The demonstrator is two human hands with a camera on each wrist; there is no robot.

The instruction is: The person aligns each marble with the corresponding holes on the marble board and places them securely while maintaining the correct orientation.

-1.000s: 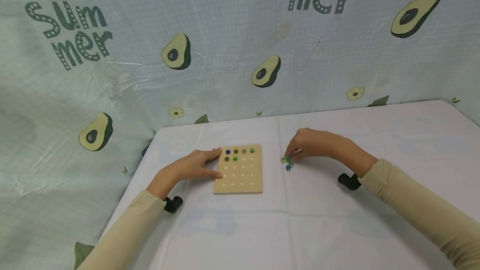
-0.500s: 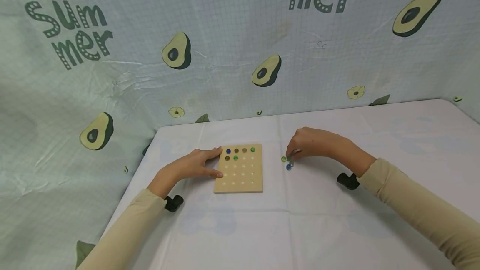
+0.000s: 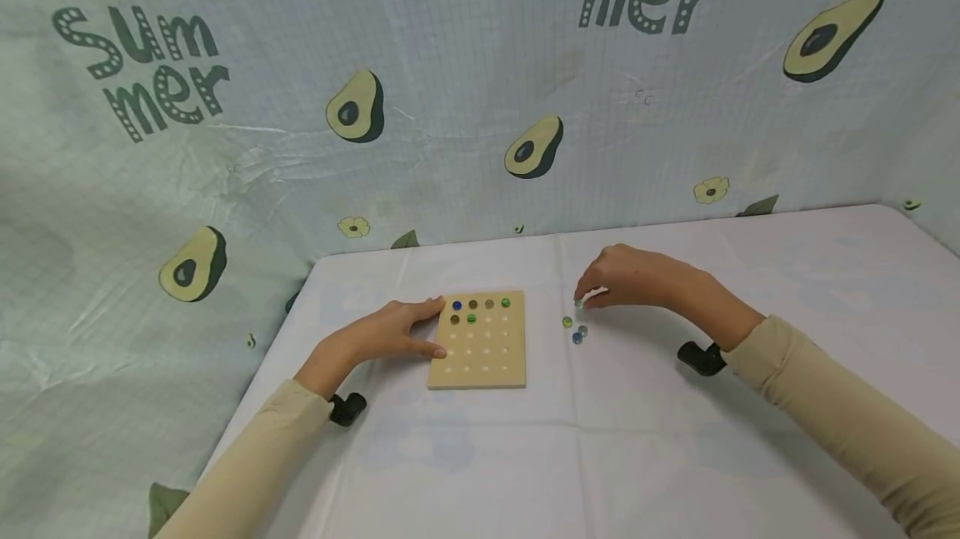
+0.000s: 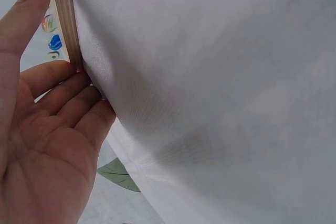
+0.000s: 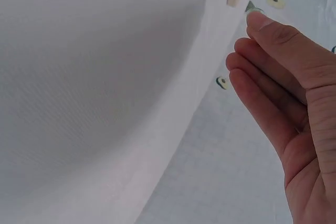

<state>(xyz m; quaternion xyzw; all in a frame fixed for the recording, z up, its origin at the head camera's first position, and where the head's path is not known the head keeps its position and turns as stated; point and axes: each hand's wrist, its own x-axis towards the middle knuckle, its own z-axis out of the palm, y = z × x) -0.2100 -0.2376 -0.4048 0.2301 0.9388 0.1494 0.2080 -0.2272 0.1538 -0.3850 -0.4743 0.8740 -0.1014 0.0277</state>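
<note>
White-clothed table (image 3: pixel 675 439) before avocado-print backdrop. Left hand (image 3: pixel 390 331), fingers straight, steadying wooden peg board (image 3: pixel 477 356) near far left corner. Right hand (image 3: pixel 626 279) pinching pale marble (image 3: pixel 578 303) above three loose marbles (image 3: pixel 575 329).

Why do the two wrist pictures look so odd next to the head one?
Head view: wide lens, even soft light, sharp; the wooden board and loose marbles are small but clear. Left wrist view: the left hand fills the corner and the white tablecloth is a tilted blank. Right wrist view: right hand near, marbles at the top edge blurred.
</note>
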